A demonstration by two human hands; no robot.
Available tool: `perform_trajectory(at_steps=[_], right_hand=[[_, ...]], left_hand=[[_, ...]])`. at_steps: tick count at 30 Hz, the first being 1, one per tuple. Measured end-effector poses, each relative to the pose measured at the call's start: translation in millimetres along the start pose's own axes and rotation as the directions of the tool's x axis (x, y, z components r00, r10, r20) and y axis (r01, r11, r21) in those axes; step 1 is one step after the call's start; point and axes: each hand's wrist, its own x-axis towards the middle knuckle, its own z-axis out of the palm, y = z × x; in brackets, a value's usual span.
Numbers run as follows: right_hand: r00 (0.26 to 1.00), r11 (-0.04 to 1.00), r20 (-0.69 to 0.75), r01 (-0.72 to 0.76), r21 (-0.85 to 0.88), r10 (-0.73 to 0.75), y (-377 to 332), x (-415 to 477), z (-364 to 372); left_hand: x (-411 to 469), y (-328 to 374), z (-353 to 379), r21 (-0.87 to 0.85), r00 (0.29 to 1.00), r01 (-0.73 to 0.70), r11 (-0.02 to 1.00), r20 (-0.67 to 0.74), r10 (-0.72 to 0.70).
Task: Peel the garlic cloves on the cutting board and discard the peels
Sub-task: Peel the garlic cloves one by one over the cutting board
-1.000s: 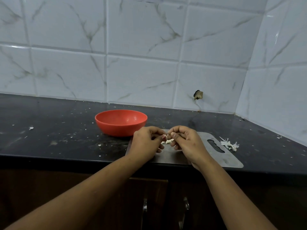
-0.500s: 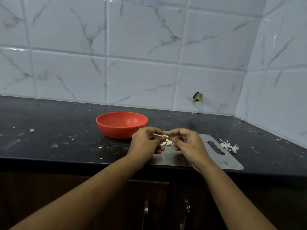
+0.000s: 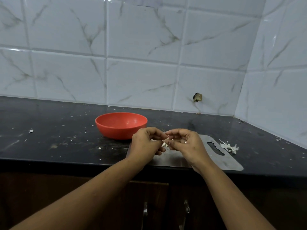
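Head view: we see left hand (image 3: 146, 145) and right hand (image 3: 186, 145) over the cutting board's (image 3: 216, 161) left half. Fingers are curled, tips pinching a small pale garlic clove (image 3: 166, 138) between them. We can't tell which hand carries it. Pale bits (image 3: 164, 144) sit just below the grip, on the board. Peel pile (image 3: 230, 146) lies just off the board's right end, red bowl (image 3: 121, 125) behind its left end.

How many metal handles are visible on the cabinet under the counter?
2: left handle and right handle, side by side near the bottom centre; others may be hidden.
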Motion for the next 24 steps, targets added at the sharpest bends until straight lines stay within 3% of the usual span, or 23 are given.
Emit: perform_trajectory(at_steps=[8, 14, 20, 24], right_hand=[[0.998, 0.999, -0.056, 0.037, -0.021, -0.038, 0.5, -0.7, -0.3], [0.998, 1.0, -0.061, -0.014, -0.015, 0.014, 3.3, 0.7, -0.3], [0.993, 1.0, -0.116, 0.004, 0.019, -0.002, 2.6, 1.2, -1.0], [0.998, 0.995, 0.006, 0.068, -0.076, -0.067, 0.6, 0.2, 1.9]], left_hand=[[4.1, -1.3, -3.4, -0.143, 0.993, 0.021, 0.99, 0.114, -0.004], [7.7, -5.7, -1.2, -0.089, 0.999, 0.021, 0.996, 0.026, -0.018], [3.7, 0.4, -2.0, -0.141, 0.998, 0.052, 0.989, -0.033, -0.057], [2.5, -0.8, -3.9, -0.128, 0.994, 0.038, 0.991, -0.098, -0.051]])
